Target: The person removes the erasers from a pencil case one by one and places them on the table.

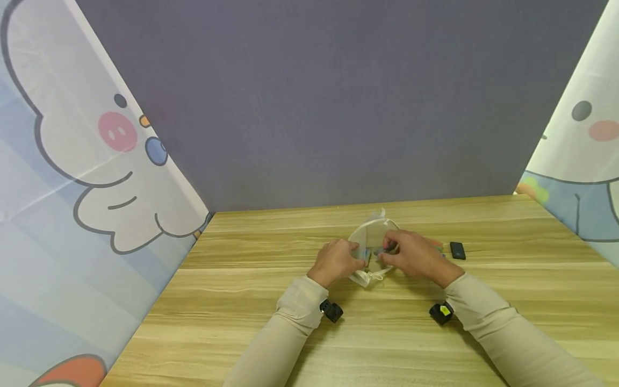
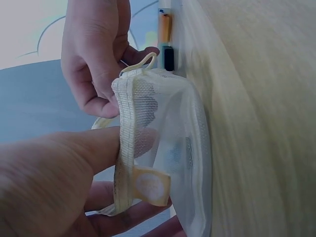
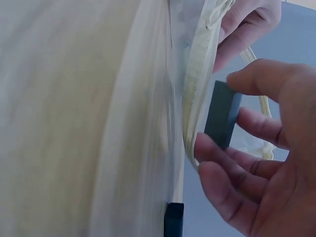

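Observation:
A white mesh drawstring bag (image 1: 374,228) lies on the table with its mouth held wide. My left hand (image 1: 336,262) grips the bag's rim, its thumb at the banded edge in the left wrist view. A small cloth label (image 2: 151,186) hangs from that band. At the mouth, my right hand (image 1: 416,253) pinches a dark rectangular block (image 3: 223,114) between thumb and fingers. Through the mesh, something bluish (image 2: 175,154) shows faintly inside; its kind is unclear.
To the right of the right hand lies a small black rectangular object (image 1: 456,250). Orange and green items (image 1: 434,243) are partly hidden behind that hand. A grey panel (image 1: 338,107) rises behind the wood-grain table (image 1: 242,301), with cartoon-printed cloth (image 1: 72,134) at the sides.

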`<state>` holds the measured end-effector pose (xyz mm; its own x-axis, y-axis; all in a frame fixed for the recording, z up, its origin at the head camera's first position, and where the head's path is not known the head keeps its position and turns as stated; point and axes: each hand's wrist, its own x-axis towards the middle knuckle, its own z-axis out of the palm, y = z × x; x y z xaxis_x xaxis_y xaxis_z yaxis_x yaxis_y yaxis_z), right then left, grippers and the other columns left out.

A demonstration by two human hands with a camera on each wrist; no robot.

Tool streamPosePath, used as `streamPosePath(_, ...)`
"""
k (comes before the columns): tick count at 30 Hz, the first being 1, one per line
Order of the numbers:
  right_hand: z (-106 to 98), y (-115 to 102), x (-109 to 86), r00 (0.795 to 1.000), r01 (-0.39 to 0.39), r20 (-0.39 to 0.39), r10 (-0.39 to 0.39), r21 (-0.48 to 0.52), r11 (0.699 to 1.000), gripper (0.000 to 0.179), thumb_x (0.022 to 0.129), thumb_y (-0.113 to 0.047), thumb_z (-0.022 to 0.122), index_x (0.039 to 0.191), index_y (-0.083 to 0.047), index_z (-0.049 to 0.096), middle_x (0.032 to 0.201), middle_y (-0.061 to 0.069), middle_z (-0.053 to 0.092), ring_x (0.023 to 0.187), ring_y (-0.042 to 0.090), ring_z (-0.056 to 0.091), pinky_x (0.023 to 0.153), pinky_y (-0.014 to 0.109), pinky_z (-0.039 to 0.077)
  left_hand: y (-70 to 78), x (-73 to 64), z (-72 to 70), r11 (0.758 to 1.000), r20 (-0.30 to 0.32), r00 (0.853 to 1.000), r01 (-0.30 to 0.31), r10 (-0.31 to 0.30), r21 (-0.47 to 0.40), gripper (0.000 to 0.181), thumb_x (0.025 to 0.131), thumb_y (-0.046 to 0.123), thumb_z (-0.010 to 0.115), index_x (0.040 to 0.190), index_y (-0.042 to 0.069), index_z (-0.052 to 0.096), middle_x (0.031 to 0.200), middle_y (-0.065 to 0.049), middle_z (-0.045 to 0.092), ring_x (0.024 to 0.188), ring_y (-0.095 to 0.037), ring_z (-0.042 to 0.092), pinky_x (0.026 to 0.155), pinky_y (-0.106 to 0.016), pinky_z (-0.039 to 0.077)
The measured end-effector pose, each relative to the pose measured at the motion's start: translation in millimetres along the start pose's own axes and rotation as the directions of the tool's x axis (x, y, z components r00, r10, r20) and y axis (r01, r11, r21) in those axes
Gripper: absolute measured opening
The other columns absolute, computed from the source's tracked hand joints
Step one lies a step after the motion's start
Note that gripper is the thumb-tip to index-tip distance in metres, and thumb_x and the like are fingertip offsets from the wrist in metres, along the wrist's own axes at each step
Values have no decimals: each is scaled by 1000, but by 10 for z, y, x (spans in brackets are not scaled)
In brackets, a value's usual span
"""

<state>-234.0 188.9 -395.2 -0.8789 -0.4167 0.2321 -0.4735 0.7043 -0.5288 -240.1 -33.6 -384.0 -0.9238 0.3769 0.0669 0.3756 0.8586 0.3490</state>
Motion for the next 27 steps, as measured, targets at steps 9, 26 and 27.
streamPosePath(9, -65, 27, 20, 998, -13, -59, 15, 38, 999, 16, 94, -26, 71, 91, -16, 58, 90, -3, 66, 76, 11, 62, 65, 33, 50, 36, 8, -30, 1000, -8, 1000, 7, -7, 10, 51, 87, 35, 79, 131, 10, 69, 122, -7, 70, 72, -12, 59, 61, -26, 49)
streamPosePath(26, -194, 69, 30, 993, -15, -116, 22, 58, 998, 14, 96, -25, 66, 90, -16, 57, 87, -3, 65, 74, 12, 59, 64, 33, 48, 26, 34, -5, 1000, -22, 1000, 15, -14, 28, 53, 86, 34, 81, 130, 8, 69, 114, -9, 72, 83, -16, 63, 67, -29, 52)
streamPosePath(27, -200, 81, 33, 992, -14, -123, 20, 49, 999, 14, 97, -26, 66, 90, -17, 57, 86, -4, 65, 74, 12, 59, 65, 34, 48, 28, 37, -5, 999, -22, 1000, 17, -16, 28, 53, 86, 34, 80, 130, 8, 69, 113, -9, 72, 83, -17, 63, 67, -29, 51)
